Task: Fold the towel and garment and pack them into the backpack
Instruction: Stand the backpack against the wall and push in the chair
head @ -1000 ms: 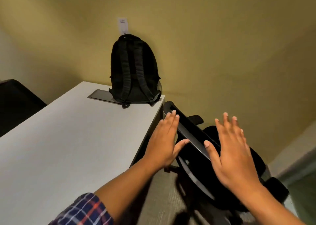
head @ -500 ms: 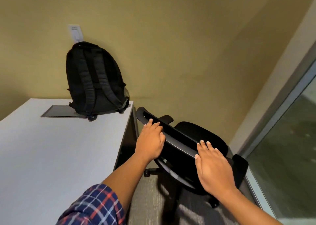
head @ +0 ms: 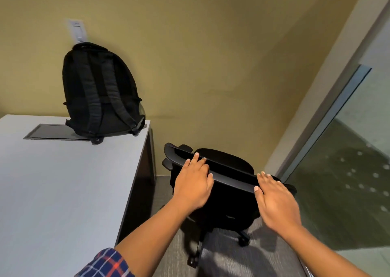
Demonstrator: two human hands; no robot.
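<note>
A black backpack (head: 99, 91) stands upright at the far right corner of the white table (head: 52, 192), straps facing me, leaning against the wall. No towel or garment is in view. My left hand (head: 193, 185) rests on the top edge of a black office chair (head: 228, 192), fingers curled over the backrest. My right hand (head: 274, 198) lies on the same edge further right, fingers over the rim. Both hands are well to the right of and below the backpack.
A grey cable hatch (head: 52, 131) is set into the table beside the backpack. The chair stands on grey carpet (head: 242, 260) between the table's right side and a glass wall (head: 348, 171). A white wall plate (head: 77, 30) is above the backpack.
My hands came down from above the chair and now lie on its backrest. The view swung right, so the backpack sits further left and the glass wall appears.
</note>
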